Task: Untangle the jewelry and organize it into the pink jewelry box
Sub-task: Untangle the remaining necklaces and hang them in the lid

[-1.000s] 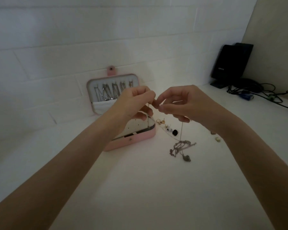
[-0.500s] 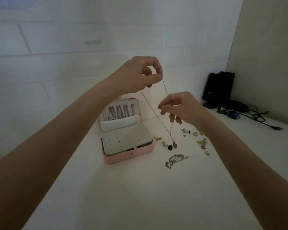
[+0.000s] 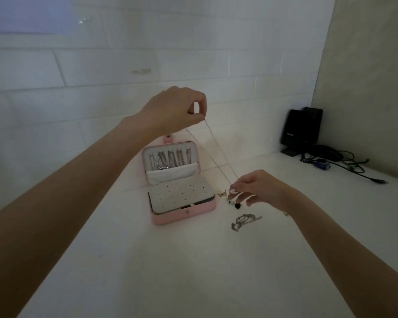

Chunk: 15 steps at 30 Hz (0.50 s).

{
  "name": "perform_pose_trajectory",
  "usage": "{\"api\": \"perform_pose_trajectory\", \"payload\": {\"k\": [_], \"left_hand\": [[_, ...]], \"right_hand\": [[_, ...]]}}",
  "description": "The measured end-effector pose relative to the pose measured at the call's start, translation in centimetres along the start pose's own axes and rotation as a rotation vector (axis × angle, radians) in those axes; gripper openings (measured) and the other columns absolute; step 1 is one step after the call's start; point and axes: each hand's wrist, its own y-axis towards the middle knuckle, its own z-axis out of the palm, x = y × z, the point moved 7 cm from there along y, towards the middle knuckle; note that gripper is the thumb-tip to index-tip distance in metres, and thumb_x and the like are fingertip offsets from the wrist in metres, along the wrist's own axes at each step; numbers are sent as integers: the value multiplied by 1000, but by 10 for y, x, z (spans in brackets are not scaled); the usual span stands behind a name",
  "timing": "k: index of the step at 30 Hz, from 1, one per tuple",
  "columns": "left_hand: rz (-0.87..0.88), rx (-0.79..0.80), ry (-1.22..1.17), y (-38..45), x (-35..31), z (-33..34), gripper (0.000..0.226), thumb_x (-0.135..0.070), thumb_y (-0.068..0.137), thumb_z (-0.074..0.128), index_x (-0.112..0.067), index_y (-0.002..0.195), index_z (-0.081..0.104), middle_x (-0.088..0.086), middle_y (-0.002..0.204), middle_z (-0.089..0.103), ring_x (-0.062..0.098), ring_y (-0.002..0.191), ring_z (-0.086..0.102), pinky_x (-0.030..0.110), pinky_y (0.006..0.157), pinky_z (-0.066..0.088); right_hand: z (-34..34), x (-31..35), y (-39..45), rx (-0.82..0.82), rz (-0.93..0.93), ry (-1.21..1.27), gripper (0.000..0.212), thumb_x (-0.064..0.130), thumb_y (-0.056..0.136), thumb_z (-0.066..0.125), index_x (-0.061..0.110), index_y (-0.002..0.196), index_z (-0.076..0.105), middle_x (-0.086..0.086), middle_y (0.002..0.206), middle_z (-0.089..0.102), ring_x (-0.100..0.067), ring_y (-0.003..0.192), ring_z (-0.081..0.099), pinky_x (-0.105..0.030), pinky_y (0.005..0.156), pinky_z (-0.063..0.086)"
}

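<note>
Above the counter: left hand (image 3: pixel 174 110) is raised, thumb and forefinger pinching the top of a thin necklace (image 3: pixel 216 150)
Low end: right hand (image 3: pixel 255 191) pinches the chain's bottom beside the pink jewelry box (image 3: pixel 179 184), other fingers loosely spread
Chain: two strands run taut between the hands, apparently free of knots
Box: open, lid upright with chains already hung on its hooks, dotted earring panel bare
Step in hand: likely checking one freed necklace before hanging it
Next move: calls for carrying it to a lid hook without letting it slacken
Left to sort: tangled chain pile (image 3: pixel 245 221) and small earrings (image 3: pixel 222 193) right of the box
Surface: white counter (image 3: pixel 170 271), dimly lit
Room: white tiled wall, black device (image 3: pixel 301 129) and cables in the far corner
</note>
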Motion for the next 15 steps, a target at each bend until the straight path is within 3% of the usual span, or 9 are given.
{"api": "perform_pose_trajectory", "payload": {"k": [2, 5, 9, 12, 15], "left_hand": [[1, 4, -37, 0, -2, -1, 6, -22, 88, 58, -26, 83, 59, -13, 68, 53, 2, 63, 48, 26, 66, 39], [-34, 52, -240, -1, -5, -1, 4, -18, 88, 59, -20, 84, 61, -9, 68, 55, 8, 54, 49, 15, 50, 41], [-75, 143, -441, -5, -8, 3, 14, -10, 88, 58, -19, 76, 58, -1, 67, 56, 2, 43, 46, 15, 40, 39], [-55, 203, -480, -8, -16, 7, 14, -9, 89, 57, -17, 78, 58, 0, 70, 55, 0, 44, 47, 14, 42, 41], [-29, 208, -538, -8, -21, 7, 10, -10, 91, 56, -14, 82, 59, 2, 75, 60, 5, 54, 55, 14, 48, 45]], "right_hand": [[6, -1, 0, 62, 14, -22, 14, 13, 90, 61, 3, 88, 70, -12, 88, 73, -14, 69, 65, -19, 55, 48], [14, 4, -1, 126, 34, -134, 12, 13, 87, 64, 3, 87, 71, -9, 85, 72, -14, 70, 64, -19, 56, 49], [9, 47, -6, 36, -107, -346, 29, 25, 82, 68, 8, 106, 66, -2, 91, 70, -10, 69, 64, -15, 52, 48], [0, 108, -15, -36, -304, -24, 39, 19, 81, 68, 9, 117, 59, -8, 102, 70, -13, 76, 64, -18, 58, 50], [7, 150, -18, 90, -368, 226, 33, -4, 82, 63, 1, 114, 57, -12, 96, 69, -15, 78, 66, -19, 66, 52]]}}
